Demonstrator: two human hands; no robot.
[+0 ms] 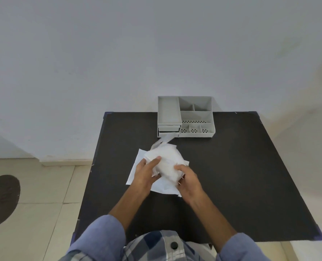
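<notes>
Two hands hold a crumpled white bag just above the middle of a black table, seen from above by the person's head camera.

Risks, as a judgement: the bag (167,159) looks thin and slippery. If either grip loosens, it could slide out and drop onto the loose paper (139,154) beneath. That paper lies flat and unweighted, so a dragging wrist could push it across the table (241,176) or crease it. A loose tail of the bag (165,139) trails away toward the grey organiser (195,135) at the far edge. If the bag is lifted or pulled sharply, that tail could catch on the organiser's lower drawers, which stand slightly out. A hard pull from both sides could also tear such thin material.

The left hand (147,171) curls over the bag's upper left side, fingers pressed into it. The right hand (187,178) wraps round its lower right side, fingers bent around the edge. Both grip the bag, and neither lies flat.

The bag is cloudy white and half see-through, bunched into a soft rounded lump with many folds. Whether anything is inside cannot be told. It sits over the white paper, between the person's body and the organiser, nearer the person. One or two pale slivers show by the right fingers, too small to identify.
</notes>
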